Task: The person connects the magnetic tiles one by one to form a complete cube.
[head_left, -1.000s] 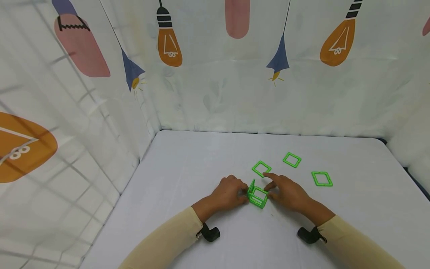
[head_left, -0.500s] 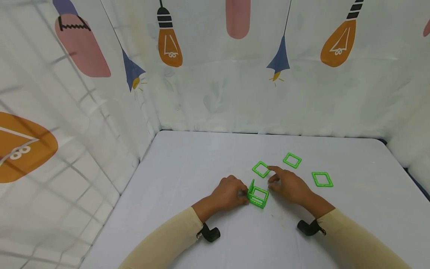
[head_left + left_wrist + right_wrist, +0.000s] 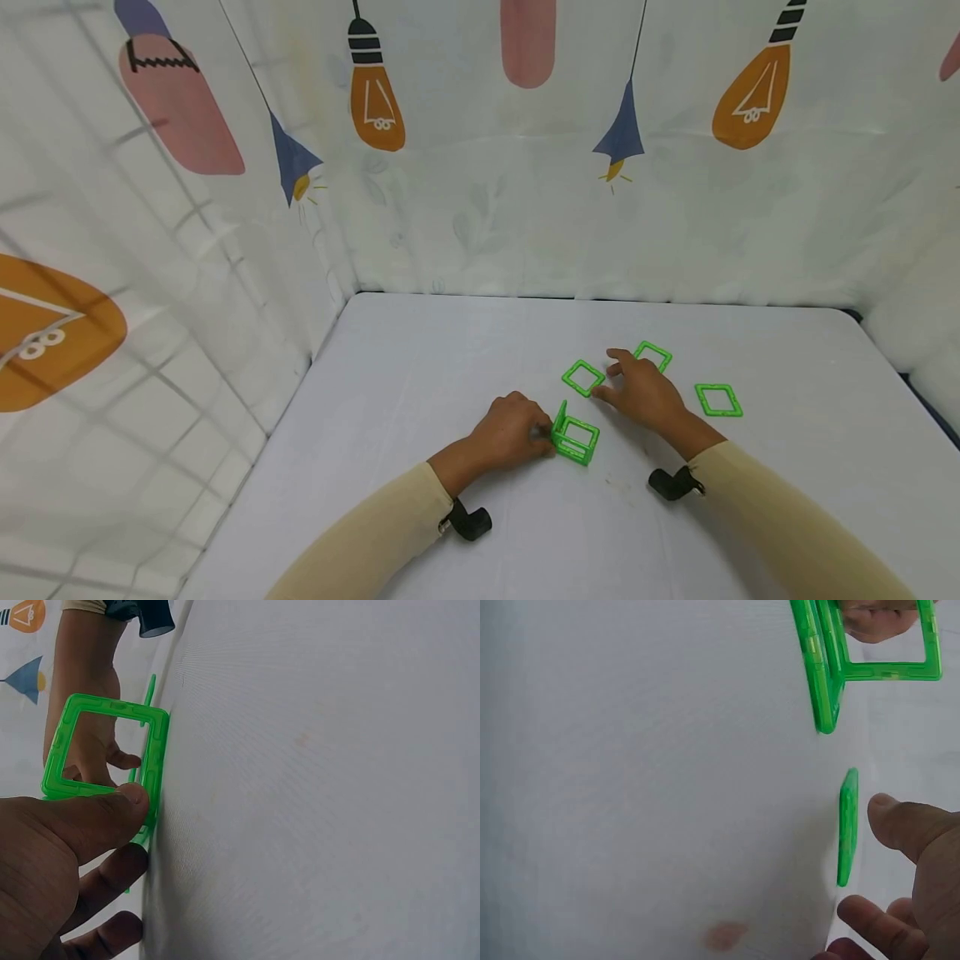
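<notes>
Head view: the left hand (image 3: 513, 429) pinches the joined green frames (image 3: 573, 455) at their left side, thumb and fingers close together on the plastic; these frames stand on the white tabletop (image 3: 450, 350), about midway between its left and right edges and well in from the far edge; they meet at angles, one rising upright on the left, though their exact number is hard to tell; the left wrist view shows the thumb pressed on a lower corner of an upright square, two other fingers reaching out below it.

The right hand (image 3: 641, 392) is partly spread and has hold of nothing, thumb well apart from loosely bent fingers; it is above the tabletop just beside the left loose frame (image 3: 592, 371), which lies flat between the joined frames and the far edge; the right wrist view shows that loose frame nearly edge-on, near the thumb, and whether they touch I cannot tell.

The far loose frame (image 3: 658, 351) lies flat, nearest the far edge, partly hidden behind the right hand; the right loose frame (image 3: 723, 412) lies flat too, nearest the tabletop's right edge; both arms wear tan sleeves (image 3: 367, 537); beyond the far edge hangs a white curtain (image 3: 480, 200) with printed orange bulbs (image 3: 378, 108).
</notes>
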`<state>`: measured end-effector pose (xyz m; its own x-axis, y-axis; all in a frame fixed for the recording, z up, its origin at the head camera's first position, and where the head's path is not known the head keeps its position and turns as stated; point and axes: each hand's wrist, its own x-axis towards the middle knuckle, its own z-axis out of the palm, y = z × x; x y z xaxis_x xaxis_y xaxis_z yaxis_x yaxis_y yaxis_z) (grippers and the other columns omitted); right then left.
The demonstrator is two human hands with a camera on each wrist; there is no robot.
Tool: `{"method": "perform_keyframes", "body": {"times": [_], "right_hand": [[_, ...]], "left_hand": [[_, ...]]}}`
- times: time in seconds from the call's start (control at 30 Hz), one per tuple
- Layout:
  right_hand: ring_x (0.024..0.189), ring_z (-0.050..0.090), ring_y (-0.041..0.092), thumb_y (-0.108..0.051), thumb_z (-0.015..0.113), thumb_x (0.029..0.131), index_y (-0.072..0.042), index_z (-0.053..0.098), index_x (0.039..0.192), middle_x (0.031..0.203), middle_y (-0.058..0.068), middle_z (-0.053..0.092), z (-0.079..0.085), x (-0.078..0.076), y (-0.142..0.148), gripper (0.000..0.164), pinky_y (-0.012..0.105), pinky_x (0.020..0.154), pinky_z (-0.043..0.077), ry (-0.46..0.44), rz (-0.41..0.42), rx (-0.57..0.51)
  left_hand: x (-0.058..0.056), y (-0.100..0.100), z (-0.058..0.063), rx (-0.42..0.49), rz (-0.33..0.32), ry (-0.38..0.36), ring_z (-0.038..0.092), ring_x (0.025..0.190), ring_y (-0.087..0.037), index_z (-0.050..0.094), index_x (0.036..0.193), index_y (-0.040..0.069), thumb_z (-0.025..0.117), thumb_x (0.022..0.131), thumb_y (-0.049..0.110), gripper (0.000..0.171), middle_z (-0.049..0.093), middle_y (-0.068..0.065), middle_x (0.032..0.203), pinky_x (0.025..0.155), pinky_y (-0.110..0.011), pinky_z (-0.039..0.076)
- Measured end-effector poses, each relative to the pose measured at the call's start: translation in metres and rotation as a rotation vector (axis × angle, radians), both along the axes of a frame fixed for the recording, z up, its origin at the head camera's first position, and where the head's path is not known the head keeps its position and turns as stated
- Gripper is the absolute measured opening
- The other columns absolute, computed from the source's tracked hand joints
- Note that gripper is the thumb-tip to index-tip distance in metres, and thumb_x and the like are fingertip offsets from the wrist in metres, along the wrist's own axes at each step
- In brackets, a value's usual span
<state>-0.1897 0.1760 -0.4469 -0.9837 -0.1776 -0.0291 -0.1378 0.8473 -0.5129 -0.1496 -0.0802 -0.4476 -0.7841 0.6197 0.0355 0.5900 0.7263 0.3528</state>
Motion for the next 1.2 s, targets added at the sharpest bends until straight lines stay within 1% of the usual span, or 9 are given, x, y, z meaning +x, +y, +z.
{"method": "perform_keyframes", "body": {"times": [0.13,0.3,0.43,0.67,0.83,0.97,1.2], "right_hand": [[0.127,0.054,0.041,-0.044,0.078,0.09,-0.001,0.039,0.152,0.13,0.014,0.067,-0.002,-0.003,-0.004,0.084,0.056,0.093,0.049,-0.015,-0.026,0.017],[0.125,0.055,0.04,-0.049,0.079,0.088,-0.003,0.042,0.151,0.129,0.013,0.068,-0.003,-0.005,-0.009,0.086,0.055,0.089,0.051,-0.01,-0.048,0.045],[0.122,0.056,0.039,-0.05,0.079,0.087,-0.004,0.044,0.15,0.126,0.012,0.069,-0.002,-0.005,-0.012,0.086,0.053,0.084,0.052,-0.003,-0.065,0.066],[0.119,0.059,0.037,-0.046,0.081,0.087,-0.003,0.048,0.149,0.124,0.011,0.07,-0.004,-0.006,-0.014,0.082,0.051,0.081,0.054,0.003,-0.066,0.071],[0.119,0.06,0.037,-0.04,0.083,0.087,-0.002,0.049,0.148,0.124,0.014,0.069,-0.003,-0.006,-0.015,0.079,0.052,0.085,0.053,0.006,-0.049,0.066],[0.118,0.059,0.037,-0.037,0.084,0.086,-0.001,0.054,0.145,0.124,0.016,0.068,-0.003,-0.007,-0.017,0.075,0.053,0.088,0.052,0.017,-0.035,0.073],[0.119,0.056,0.038,-0.035,0.085,0.085,-0.006,0.063,0.138,0.123,0.017,0.063,-0.004,-0.007,-0.017,0.064,0.053,0.088,0.051,0.044,-0.018,0.089]], "left_hand": [[0.0,0.0,0.0,-0.006,-0.003,0.005,0.058,0.101,-0.01,0.082,0.099,0.025,0.086,0.085,0.033,0.017,0.072,0.017,0.099,0.09,-0.035,0.046],[0.001,0.0,0.003,-0.003,-0.006,0.005,0.058,0.1,-0.01,0.082,0.1,0.024,0.086,0.085,0.033,0.018,0.073,0.017,0.1,0.09,-0.035,0.046],[0.001,0.0,0.004,0.003,-0.007,-0.001,0.058,0.1,-0.01,0.082,0.1,0.023,0.086,0.085,0.032,0.018,0.073,0.017,0.1,0.09,-0.035,0.045],[0.001,0.0,0.004,0.006,-0.013,0.006,0.058,0.099,-0.009,0.082,0.099,0.023,0.087,0.084,0.032,0.018,0.073,0.016,0.099,0.09,-0.033,0.045],[0.001,0.0,0.004,0.013,-0.013,0.006,0.058,0.097,-0.009,0.083,0.099,0.023,0.087,0.084,0.032,0.018,0.073,0.016,0.099,0.089,-0.033,0.045],[0.001,0.0,0.003,0.012,-0.008,-0.001,0.058,0.098,-0.009,0.083,0.099,0.023,0.087,0.084,0.031,0.018,0.073,0.016,0.099,0.089,-0.033,0.045],[0.001,0.0,0.002,0.013,-0.007,-0.002,0.057,0.098,-0.009,0.083,0.099,0.023,0.086,0.085,0.031,0.017,0.073,0.016,0.099,0.089,-0.033,0.045]]}}
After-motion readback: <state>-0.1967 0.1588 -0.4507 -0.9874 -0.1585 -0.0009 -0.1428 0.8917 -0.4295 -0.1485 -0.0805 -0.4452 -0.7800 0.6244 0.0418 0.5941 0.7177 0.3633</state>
